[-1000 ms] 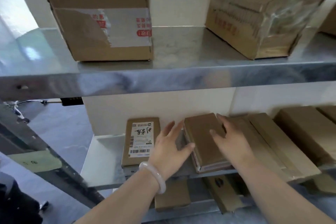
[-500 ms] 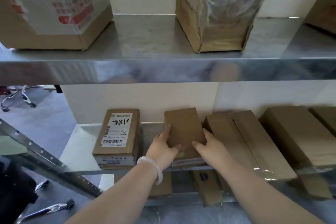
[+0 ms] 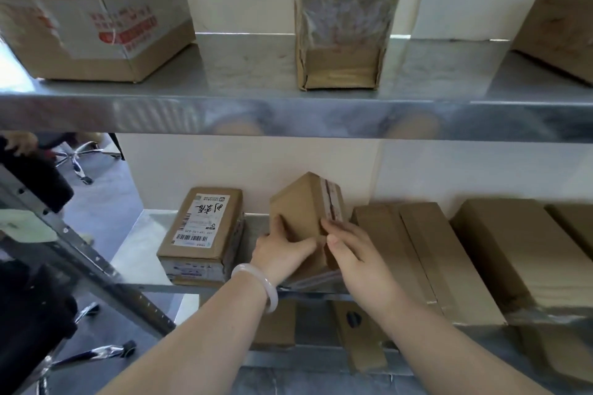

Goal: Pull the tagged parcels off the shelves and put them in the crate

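A small plain brown parcel [image 3: 301, 205] is tipped up on its near end on the middle shelf [image 3: 256, 221], its taped side facing right. My left hand [image 3: 282, 250] grips its left side and my right hand [image 3: 353, 253] grips its right side near the bottom. To its left lies a flat brown parcel [image 3: 205, 224] with a white barcode label on top, stacked on another box. No crate is in view.
Several plain brown boxes [image 3: 426, 253] lie to the right on the same shelf. The upper shelf [image 3: 288, 112] carries a taped carton [image 3: 93, 16], a tall box [image 3: 343, 19] and another at far right. More boxes sit on the lower shelf. A slanted metal upright [image 3: 80, 253] crosses at left.
The plain parcel lay flat with my hands at its sides; both hands now hold it tilted up on end. The view has shifted right and closer.
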The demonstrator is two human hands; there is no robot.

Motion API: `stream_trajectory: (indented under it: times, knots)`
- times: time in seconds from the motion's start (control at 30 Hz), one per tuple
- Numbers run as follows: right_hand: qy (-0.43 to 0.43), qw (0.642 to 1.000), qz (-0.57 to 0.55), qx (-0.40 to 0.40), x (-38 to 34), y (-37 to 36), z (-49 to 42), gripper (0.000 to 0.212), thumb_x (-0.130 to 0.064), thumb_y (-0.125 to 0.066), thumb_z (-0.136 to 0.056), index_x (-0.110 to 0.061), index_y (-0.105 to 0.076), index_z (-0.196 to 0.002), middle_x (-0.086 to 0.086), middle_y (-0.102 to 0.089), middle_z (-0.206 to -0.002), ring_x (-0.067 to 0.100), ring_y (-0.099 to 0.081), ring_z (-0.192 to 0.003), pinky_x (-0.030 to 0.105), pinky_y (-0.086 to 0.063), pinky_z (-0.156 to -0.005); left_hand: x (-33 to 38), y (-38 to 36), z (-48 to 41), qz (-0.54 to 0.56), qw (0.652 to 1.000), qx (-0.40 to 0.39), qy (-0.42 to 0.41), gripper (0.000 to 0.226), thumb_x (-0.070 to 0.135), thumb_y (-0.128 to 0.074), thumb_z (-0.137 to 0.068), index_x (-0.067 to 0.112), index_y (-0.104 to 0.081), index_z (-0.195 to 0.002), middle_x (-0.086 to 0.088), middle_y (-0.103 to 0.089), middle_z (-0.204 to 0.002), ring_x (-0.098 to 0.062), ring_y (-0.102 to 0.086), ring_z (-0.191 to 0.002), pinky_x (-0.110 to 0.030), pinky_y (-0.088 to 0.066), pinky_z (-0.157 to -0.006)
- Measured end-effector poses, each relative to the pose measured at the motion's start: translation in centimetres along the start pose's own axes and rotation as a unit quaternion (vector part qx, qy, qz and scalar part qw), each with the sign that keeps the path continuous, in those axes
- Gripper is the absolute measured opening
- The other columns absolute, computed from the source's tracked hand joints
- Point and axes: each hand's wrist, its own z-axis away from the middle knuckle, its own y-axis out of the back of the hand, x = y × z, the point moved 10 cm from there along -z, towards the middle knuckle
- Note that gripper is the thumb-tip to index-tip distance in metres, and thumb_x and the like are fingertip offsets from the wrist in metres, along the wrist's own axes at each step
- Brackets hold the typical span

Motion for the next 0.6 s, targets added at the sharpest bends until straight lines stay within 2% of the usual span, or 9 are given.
stream_trajectory:
  times: [0.07,0.13,0.17,0.2,0.3,0.37,0.43,0.5,0.6]
  knots:
    - [0.023,0.999,0.021,-0.006,-0.6,0.7,0.0,0.04,-0.033,-0.046,-0.1,-0.031,-0.049,-0.14,-0.019,-0.043,-0.136,-0.022,-0.035,-0.12,-0.003,-0.025,-0.093,0.1,0.0,0.4,0.049,0.999,0.002,-0.004,0.119,0.068,-0.068,-0.049,0.037,-0.017,-0.152,-0.003,-0.05,-0.137,-0.026,-0.055,-0.119,-0.039,-0.047,-0.101]
    - [0.037,0.998,0.042,0.013,-0.6,2.1,-0.5,0.046,-0.032,-0.049,-0.099,-0.031,-0.043,-0.144,-0.012,-0.048,-0.14,-0.01,-0.039,-0.126,0.015,-0.034,-0.106,0.1,0.0,0.7,0.117,0.993,-0.011,-0.016,0.119,0.064,-0.074,-0.052,0.04,-0.016,-0.152,0.0,-0.053,-0.136,-0.021,-0.059,-0.115,-0.032,-0.05,-0.093]
    - [0.023,0.999,0.037,0.026,-0.2,2.9,-0.7,0.048,-0.034,-0.051,-0.098,-0.032,-0.042,-0.145,-0.01,-0.047,-0.141,-0.001,-0.041,-0.129,0.027,-0.034,-0.111,0.1,0.0,1.0,0.156,0.987,-0.02,-0.021,0.114,0.061,-0.076,-0.054,0.043,-0.019,-0.15,0.0,-0.057,-0.132,-0.019,-0.061,-0.112,-0.03,-0.051,-0.088]
    - [-0.005,0.999,0.02,0.032,0.4,3.5,-0.7,0.05,-0.038,-0.053,-0.096,-0.034,-0.04,-0.144,-0.012,-0.046,-0.141,0.002,-0.041,-0.128,0.03,-0.032,-0.111,0.0,-0.1,1.2,0.195,0.98,-0.032,-0.023,0.106,0.059,-0.078,-0.057,0.046,-0.023,-0.147,0.001,-0.06,-0.128,-0.018,-0.062,-0.109,-0.031,-0.052,-0.085]
    - [-0.07,0.996,-0.048,-0.013,1.6,2.9,-0.1,0.041,-0.047,-0.058,-0.091,-0.044,-0.047,-0.131,-0.019,-0.056,-0.131,0.0,-0.052,-0.116,0.03,-0.039,-0.105,-0.2,-1.0,1.7,0.266,0.962,-0.058,-0.028,0.089,0.057,-0.078,-0.061,0.053,-0.035,-0.139,0.004,-0.064,-0.125,-0.019,-0.061,-0.112,-0.042,-0.052,-0.094]
    - [-0.071,0.994,-0.074,-0.025,1.7,2.7,0.3,0.033,-0.047,-0.058,-0.091,-0.046,-0.053,-0.123,-0.02,-0.064,-0.12,0.002,-0.057,-0.113,0.034,-0.045,-0.102,-0.1,-1.3,2.0,0.286,0.956,-0.059,-0.04,0.068,0.053,-0.073,-0.074,0.055,-0.043,-0.135,0.009,-0.068,-0.122,-0.013,-0.064,-0.111,-0.037,-0.052,-0.092]
    - [-0.061,0.993,-0.095,-0.031,1.3,2.7,0.7,0.019,-0.044,-0.055,-0.095,-0.056,-0.053,-0.11,-0.036,-0.063,-0.104,-0.015,-0.056,-0.102,0.017,-0.046,-0.088,0.2,-0.9,2.3,0.237,0.968,-0.043,-0.073,0.045,0.05,-0.062,-0.089,0.053,-0.049,-0.132,0.017,-0.071,-0.115,-0.002,-0.067,-0.104,-0.025,-0.051,-0.083]
    - [-0.052,0.991,-0.11,-0.048,0.6,2.4,1.1,0.02,-0.041,-0.047,-0.099,-0.061,-0.046,-0.1,-0.053,-0.054,-0.083,-0.034,-0.047,-0.081,0.0,-0.041,-0.065,0.5,0.7,2.5,0.153,0.982,0.028,-0.11,0.037,0.045,-0.057,-0.095,0.041,-0.056,-0.132,0.019,-0.073,-0.104,-0.001,-0.068,-0.1,-0.018,-0.052,-0.077]
    - [-0.048,0.989,-0.123,-0.063,-0.2,1.8,1.8,0.021,-0.039,-0.037,-0.103,-0.057,-0.045,-0.108,-0.054,-0.053,-0.085,-0.038,-0.043,-0.081,-0.008,-0.032,-0.06,0.3,2.9,3.4,0.11,0.978,0.141,-0.107,0.04,0.038,-0.065,-0.092,0.038,-0.057,-0.131,0.025,-0.07,-0.09,0.0,-0.068,-0.095,-0.027,-0.055,-0.087]
